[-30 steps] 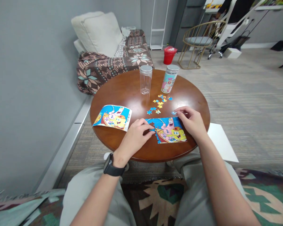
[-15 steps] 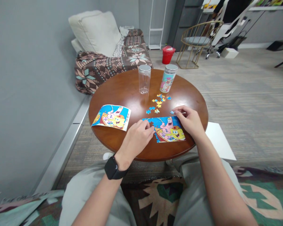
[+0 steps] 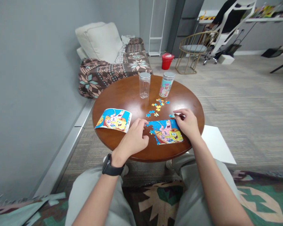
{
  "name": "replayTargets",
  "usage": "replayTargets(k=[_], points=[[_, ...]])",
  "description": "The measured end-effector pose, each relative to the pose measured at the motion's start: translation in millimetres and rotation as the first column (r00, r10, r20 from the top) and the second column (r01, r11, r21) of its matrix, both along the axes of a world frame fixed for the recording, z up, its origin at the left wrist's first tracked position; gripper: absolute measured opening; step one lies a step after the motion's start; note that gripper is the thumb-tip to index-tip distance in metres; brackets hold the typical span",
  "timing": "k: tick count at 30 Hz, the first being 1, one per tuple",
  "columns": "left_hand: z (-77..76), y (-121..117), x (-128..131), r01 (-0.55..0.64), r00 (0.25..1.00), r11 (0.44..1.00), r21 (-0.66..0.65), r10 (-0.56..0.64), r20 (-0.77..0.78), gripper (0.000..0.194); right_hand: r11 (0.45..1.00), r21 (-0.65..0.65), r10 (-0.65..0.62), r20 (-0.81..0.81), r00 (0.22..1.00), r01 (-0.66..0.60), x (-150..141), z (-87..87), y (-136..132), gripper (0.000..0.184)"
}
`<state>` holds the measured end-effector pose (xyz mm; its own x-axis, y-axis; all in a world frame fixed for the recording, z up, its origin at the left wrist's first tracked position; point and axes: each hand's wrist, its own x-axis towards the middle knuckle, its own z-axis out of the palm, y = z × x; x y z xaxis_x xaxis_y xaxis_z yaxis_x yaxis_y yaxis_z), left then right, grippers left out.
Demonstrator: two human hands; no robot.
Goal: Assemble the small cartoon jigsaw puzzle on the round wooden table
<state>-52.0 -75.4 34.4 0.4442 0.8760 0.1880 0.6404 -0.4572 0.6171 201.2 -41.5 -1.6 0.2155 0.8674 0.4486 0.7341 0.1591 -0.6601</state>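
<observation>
A partly joined jigsaw puzzle [image 3: 168, 131] of cartoon figures in a boat lies flat on the round table, its left edge jagged. My left hand [image 3: 138, 136] has its fingertips at the puzzle's upper left edge, thumb apart from the fingers. At the upper right corner is my right hand [image 3: 187, 122], index finger stretched out and thumb low beside the puzzle, with a gap between them. A loose blue piece [image 3: 171, 115] lies just left of its fingertips. Several loose puzzle pieces [image 3: 158, 108] are scattered beyond. The curled picture sheet [image 3: 116, 119] rests at the left.
A clear jar [image 3: 144, 89] and a picture-covered jar [image 3: 166, 86], both lidded, stand at the back of the wooden table [image 3: 118, 91]. Beyond are a draped sofa [image 3: 94, 73], a red bin [image 3: 167, 61] and a gold chair [image 3: 195, 48]. A person sits farther back.
My left hand has opened from a bent-finger pose, its fingers reaching to the upper left edge and its thumb drawn away. The right hand stays near the upper right corner. The camera view has shifted slightly.
</observation>
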Motion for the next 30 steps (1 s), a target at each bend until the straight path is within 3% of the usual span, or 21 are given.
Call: replayTargets(k=[4,12,17,30], points=[[1.4,9.1,-1.1,-0.071,0.991,0.997,0.041,0.075,-0.108,0.025,1.0,-0.017,0.005,0.064,0.998,-0.004,1.1,-6.1,3.7,0.025],[9.0,19.9,-6.8,0.01,0.968,1.0,-0.003,-0.01,-0.253,0.017,0.999,-0.029,0.023,0.036,0.999,-0.022,1.8,-6.6,5.4,0.025],[3.4,23.9,5.7,-0.103,0.942,0.991,0.088,0.126,-0.312,0.017,0.995,-0.029,0.093,0.072,0.993,-0.091,-0.8,-5.4,4.0,0.024],[-19.8,21.6,0.3,-0.127,0.979,0.967,0.221,0.157,-0.126,0.022,0.992,-0.083,0.094,0.039,0.995,-0.09,-0.6,-7.2,5.0,0.018]])
